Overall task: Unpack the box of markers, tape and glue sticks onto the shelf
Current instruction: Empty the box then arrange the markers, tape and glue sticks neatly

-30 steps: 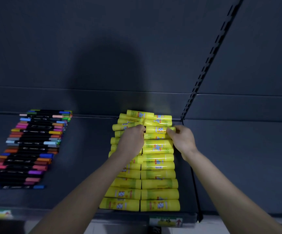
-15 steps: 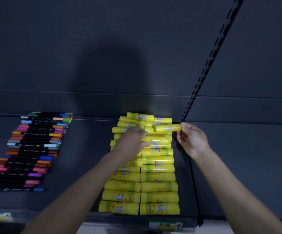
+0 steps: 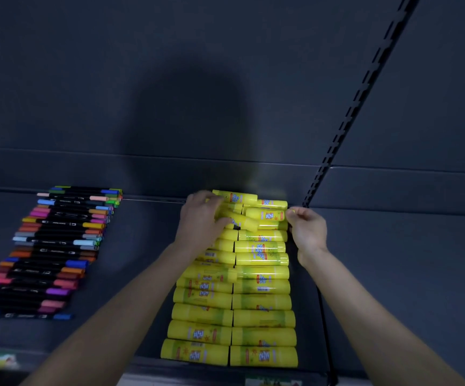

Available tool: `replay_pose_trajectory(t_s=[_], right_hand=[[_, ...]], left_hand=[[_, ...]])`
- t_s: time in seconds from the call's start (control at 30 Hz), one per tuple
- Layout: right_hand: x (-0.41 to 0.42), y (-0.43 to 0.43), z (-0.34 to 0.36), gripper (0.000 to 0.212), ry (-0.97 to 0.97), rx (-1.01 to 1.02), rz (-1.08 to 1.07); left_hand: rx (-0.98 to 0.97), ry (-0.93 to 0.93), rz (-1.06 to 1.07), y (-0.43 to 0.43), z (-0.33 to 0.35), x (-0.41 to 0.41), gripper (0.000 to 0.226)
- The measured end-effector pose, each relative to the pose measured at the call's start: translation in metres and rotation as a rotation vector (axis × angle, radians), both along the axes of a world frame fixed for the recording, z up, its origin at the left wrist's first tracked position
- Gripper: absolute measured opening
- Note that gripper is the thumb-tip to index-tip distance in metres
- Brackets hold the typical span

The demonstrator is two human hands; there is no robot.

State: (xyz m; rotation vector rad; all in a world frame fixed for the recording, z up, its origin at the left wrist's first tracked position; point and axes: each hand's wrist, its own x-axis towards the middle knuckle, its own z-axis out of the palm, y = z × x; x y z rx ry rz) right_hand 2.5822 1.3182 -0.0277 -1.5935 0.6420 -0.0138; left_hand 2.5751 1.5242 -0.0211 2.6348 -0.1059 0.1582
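Motion blur smears the left hand (image 3: 200,227) and the far end of the glue sticks (image 3: 262,302), so the sticks under its palm cannot be counted. Both forearms run off the bottom edge. The lower left corner of the frame is a blurred, bright patch that cannot be read, and a label strip (image 3: 273,382) at the bottom edge is cut off. The print on the sticks is too soft to read. The left fingers curl down over the back of the left column, with the thumb against a tilted stick (image 3: 242,220) that pokes out slantwise from beneath the hand; they appear to grip it. The right hand (image 3: 308,232), at the right of the stack, has its fingers bent and pinches the end of a labelled stick (image 3: 264,214) lying crosswise near the top. The glue sticks are glossy yellow plastic cylinders with red and blue labels, laid on their sides in two columns at lower centre of the dark, matte shelf (image 3: 131,274). At centre left lie the markers (image 3: 55,246), slim black barrels with coloured caps at both ends, side by side in one long row. A black slotted upright (image 3: 359,98) runs diagonally from the upper right down to the shelf's back edge. A rounded shadow (image 3: 186,129) falls on the flat grey back panel.
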Motion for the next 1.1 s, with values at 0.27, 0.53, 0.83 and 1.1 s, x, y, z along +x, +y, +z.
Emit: replay_pose_trajectory(t_s=[0.27, 0.53, 0.83, 1.1], right_hand=[[0.003, 0.020, 0.005, 0.051, -0.003, -0.187, 0.283], [-0.004, 0.018, 0.011, 0.053, -0.116, -0.705, 0.538], [-0.015, 0.037, 0.016, 0.034, -0.177, -1.134, 0.895], [-0.006, 0.005, 0.012, 0.035, -0.258, -1.033, 0.837]], left_hand=[[-0.503, 0.433, 0.253, 0.011, -0.010, 0.010, 0.087], [-0.407, 0.327, 0.137, 0.016, -0.011, 0.012, 0.070], [0.089, -0.097, -0.108, 0.007, -0.006, 0.020, 0.041], [0.469, -0.087, -0.059, 0.014, -0.002, 0.037, 0.026]])
